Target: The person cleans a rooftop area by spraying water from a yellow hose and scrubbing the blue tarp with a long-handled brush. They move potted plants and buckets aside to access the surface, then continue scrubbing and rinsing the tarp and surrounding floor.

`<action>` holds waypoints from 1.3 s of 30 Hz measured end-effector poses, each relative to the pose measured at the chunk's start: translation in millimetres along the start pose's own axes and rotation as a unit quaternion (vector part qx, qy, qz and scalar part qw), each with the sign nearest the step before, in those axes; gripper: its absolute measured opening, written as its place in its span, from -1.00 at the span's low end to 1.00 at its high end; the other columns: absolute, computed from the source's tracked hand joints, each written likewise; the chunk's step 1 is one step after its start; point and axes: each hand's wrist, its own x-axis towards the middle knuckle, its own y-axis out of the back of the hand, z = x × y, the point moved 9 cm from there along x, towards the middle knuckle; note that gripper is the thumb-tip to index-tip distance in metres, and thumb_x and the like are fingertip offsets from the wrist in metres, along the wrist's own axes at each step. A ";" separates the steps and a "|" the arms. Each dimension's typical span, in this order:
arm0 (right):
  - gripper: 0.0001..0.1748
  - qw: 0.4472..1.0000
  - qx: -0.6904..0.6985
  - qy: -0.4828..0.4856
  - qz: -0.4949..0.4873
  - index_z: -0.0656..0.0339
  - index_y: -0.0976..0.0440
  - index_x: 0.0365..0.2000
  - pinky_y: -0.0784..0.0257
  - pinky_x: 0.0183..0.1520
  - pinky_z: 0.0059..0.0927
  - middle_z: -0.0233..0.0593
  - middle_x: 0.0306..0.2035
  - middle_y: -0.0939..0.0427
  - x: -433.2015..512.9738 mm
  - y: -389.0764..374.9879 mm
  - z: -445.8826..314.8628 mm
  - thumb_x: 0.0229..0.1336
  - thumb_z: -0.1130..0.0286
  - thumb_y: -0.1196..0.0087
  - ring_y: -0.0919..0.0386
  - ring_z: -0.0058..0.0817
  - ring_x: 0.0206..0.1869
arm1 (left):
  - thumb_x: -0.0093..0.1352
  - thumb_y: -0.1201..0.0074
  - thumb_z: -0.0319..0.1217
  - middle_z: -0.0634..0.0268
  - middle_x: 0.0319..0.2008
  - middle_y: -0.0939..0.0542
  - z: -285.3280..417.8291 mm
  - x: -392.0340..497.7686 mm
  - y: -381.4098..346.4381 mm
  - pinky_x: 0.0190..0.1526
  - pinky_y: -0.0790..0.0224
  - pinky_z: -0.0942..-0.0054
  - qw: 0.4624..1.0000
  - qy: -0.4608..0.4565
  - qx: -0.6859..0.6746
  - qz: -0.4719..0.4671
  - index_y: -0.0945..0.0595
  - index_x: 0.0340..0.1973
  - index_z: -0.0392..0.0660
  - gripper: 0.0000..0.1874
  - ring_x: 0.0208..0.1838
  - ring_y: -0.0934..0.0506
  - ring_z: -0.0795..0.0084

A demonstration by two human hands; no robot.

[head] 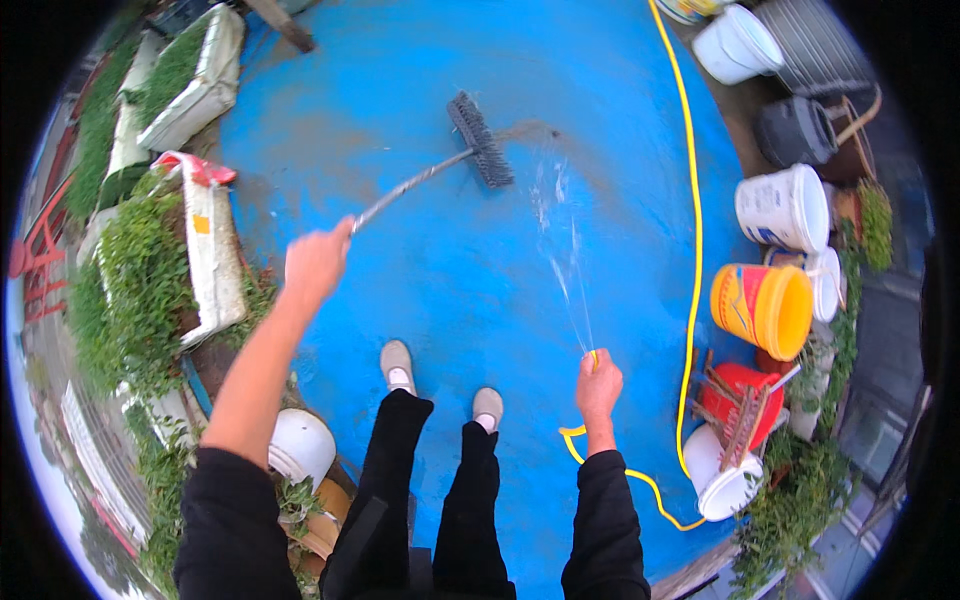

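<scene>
My left hand (318, 259) grips the upper end of a metallic-looking pole (412, 184). At its far end a dark bristled broom head (480, 140) rests on the wet blue floor (450, 285). The end of a yellow hose (595, 360) is in my right hand (600, 382), its nozzle end mostly hidden by the fingers. Water (566, 262) sprays forward from it in thin streams. Muddy brown water (536, 131) spreads on the floor just beyond and right of the bristles.
The yellow hose (694, 225) runs along the right side and loops behind my right wrist. Buckets line that edge, among them a yellow bucket (761, 307) and a red bucket (742, 401). White planters (206, 255) with greenery border the left, near a white round container (301, 446).
</scene>
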 end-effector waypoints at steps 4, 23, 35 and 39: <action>-0.79 0.993 -0.044 0.104 -0.040 0.18 -0.40 -0.46 -0.41 -0.38 0.02 -0.02 -0.50 -0.54 11.0 -21.3 -74.4 0.15 0.25 -0.02 -0.53 0.04 -0.42 | 0.42 0.11 -0.23 -0.02 -0.48 -0.58 -53.5 -193.0 -57.6 -0.43 -0.35 -0.01 0.971 0.163 -0.162 -0.069 -0.35 0.24 0.25 -0.55 -0.47 -0.54 -0.07; -0.82 0.948 -0.052 0.293 -0.112 0.19 -0.38 -0.47 -0.38 -0.41 0.00 -0.02 -0.50 -0.53 -4.4 -74.7 -246.9 0.13 0.31 -0.06 -0.51 0.03 -0.44 | 0.40 0.12 -0.25 -0.02 -0.25 -0.62 -97.1 -216.7 -152.7 -0.16 -0.36 -0.05 0.868 0.391 -0.307 -0.013 -0.45 0.16 0.09 -0.60 -0.21 -0.55 -0.14; -0.82 0.939 -0.110 0.297 -0.136 0.17 -0.39 -0.47 -0.38 -0.41 0.00 -0.02 -0.51 -0.52 -4.9 -103.1 -269.9 0.14 0.29 -0.04 -0.51 0.03 -0.44 | 0.40 0.12 -0.31 -0.14 -0.22 -0.58 -167.0 -263.4 -185.4 -0.15 -0.36 -0.04 0.821 0.464 -0.327 0.061 -0.41 0.19 0.02 -0.58 -0.19 -0.54 -0.17; -0.82 0.932 -0.088 0.322 -0.141 0.17 -0.39 -0.46 -0.38 -0.41 -0.01 -0.03 -0.51 -0.52 -11.8 -118.5 -306.8 0.14 0.29 -0.04 -0.51 0.03 -0.44 | 0.42 0.15 -0.32 -0.09 -0.34 -0.60 -269.7 -159.1 -133.3 -0.23 -0.38 -0.10 0.895 0.370 -0.238 0.080 -0.43 0.05 0.01 -0.71 -0.28 -0.55 -0.18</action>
